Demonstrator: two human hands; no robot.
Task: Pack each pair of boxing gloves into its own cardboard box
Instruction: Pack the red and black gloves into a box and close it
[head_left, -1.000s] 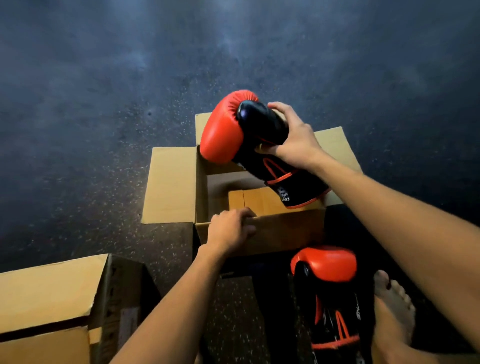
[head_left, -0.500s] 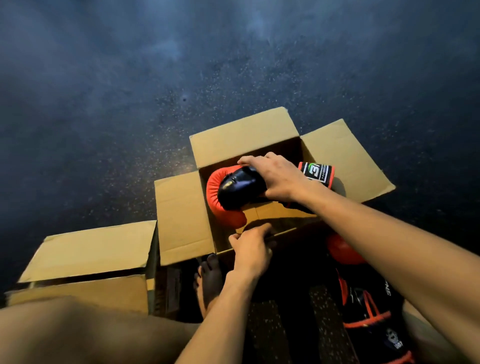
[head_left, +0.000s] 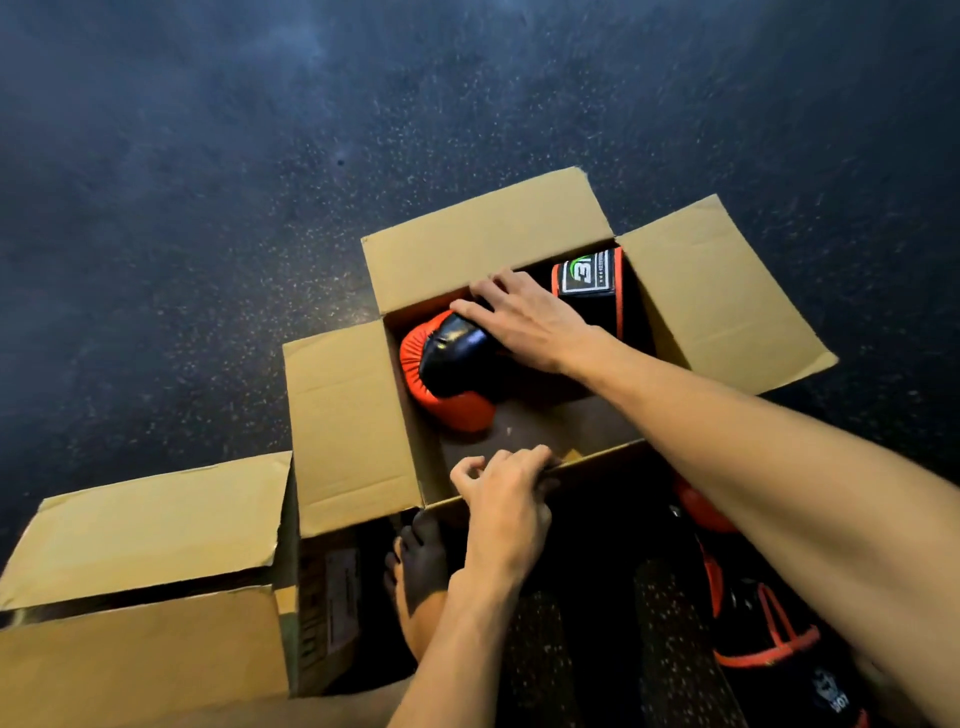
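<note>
— Resting our right hand (head_left: 535, 325), fingers flat, on the red-and-black padded boxing glove (head_left: 452, 364) inside the open brown cardboard box (head_left: 348, 415).
— Our left hand (head_left: 506, 499)?
— Fingers curled over its near rim.

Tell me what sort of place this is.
Likely a gym or training room, though that's uncertain. The signs are dark speckled rubber-like flooring, a red-and-black boxing glove in an open cardboard box, another glove lying on the ground, and a bare foot.
</note>
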